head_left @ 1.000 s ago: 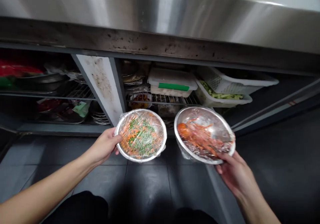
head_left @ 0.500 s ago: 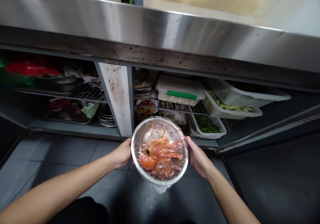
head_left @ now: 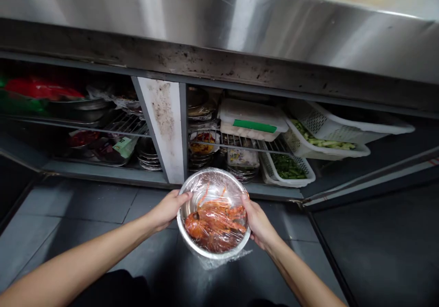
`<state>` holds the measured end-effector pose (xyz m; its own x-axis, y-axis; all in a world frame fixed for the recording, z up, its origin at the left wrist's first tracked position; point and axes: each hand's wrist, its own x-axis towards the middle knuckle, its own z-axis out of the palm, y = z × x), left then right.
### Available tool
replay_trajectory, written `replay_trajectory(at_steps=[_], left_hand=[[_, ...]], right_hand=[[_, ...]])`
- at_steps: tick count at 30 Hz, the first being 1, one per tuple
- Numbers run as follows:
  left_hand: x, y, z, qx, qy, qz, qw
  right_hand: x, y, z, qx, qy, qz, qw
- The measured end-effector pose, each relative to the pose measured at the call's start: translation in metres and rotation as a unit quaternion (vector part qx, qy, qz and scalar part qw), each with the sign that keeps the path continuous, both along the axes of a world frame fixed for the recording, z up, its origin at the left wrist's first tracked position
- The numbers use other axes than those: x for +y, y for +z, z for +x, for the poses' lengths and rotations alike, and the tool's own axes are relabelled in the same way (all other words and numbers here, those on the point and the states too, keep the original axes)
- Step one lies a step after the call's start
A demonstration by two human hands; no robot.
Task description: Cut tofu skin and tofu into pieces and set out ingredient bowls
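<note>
A round metal bowl [head_left: 215, 213] covered in clear plastic wrap hangs over the floor, in front of the open cabinet. Orange-red shellfish [head_left: 216, 222] with long legs lies inside it under the wrap. My left hand [head_left: 168, 210] grips the bowl's left rim, thumb on top. On the right rim, my right hand [head_left: 258, 222] holds it the same way, its fingers partly hidden beneath. Loose wrap hangs from the bowl's lower edge.
A steel counter edge [head_left: 219, 18] runs above the cabinet. A white divider [head_left: 166, 128] separates two shelved bays. The right bay holds a lidded tub [head_left: 252, 119], a basket of greens [head_left: 288, 167] and stacked baskets; the left holds wrapped dishes and a red bag [head_left: 43, 88].
The view has shifted, so the counter edge and shelves sit higher. Both thumbs now rest over the bowl's rim, and the bowl has turned slightly and appears a little lower.
</note>
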<state>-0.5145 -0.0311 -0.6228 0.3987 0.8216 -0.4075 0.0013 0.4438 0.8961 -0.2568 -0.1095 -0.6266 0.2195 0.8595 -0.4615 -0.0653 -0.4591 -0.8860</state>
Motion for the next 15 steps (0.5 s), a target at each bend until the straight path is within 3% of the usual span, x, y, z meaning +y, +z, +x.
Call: replay_trajectory(at_steps=[2,4,7,10,12,14,15], left_hand=[[0.004,0.001,0.004,-0.005,0.004,-0.006,1.000],[0.013,0.010,0.007,-0.006,0.004,-0.013,1.000],[0.035,0.045,0.013,-0.007,-0.016,-0.017,1.000],[0.053,0.087,0.021,-0.074,-0.020,-0.022,0.997],[0.052,0.104,0.023,-0.142,0.013,-0.003,0.990],[0.036,0.105,0.019,-0.179,0.015,0.036,0.983],[0.025,0.098,0.014,-0.176,-0.023,0.052,0.983]], right_hand=[[-0.001,0.009,0.002,0.010,-0.005,0.018,1.000],[-0.005,0.023,0.009,0.050,0.012,0.027,0.998],[-0.009,0.050,0.025,0.126,0.026,0.032,0.991],[-0.001,0.082,0.041,0.130,-0.041,0.067,0.988],[0.016,0.108,0.049,0.116,-0.090,0.114,0.983],[0.043,0.137,0.052,0.084,-0.125,0.171,0.974],[0.061,0.152,0.053,0.054,-0.133,0.202,0.969]])
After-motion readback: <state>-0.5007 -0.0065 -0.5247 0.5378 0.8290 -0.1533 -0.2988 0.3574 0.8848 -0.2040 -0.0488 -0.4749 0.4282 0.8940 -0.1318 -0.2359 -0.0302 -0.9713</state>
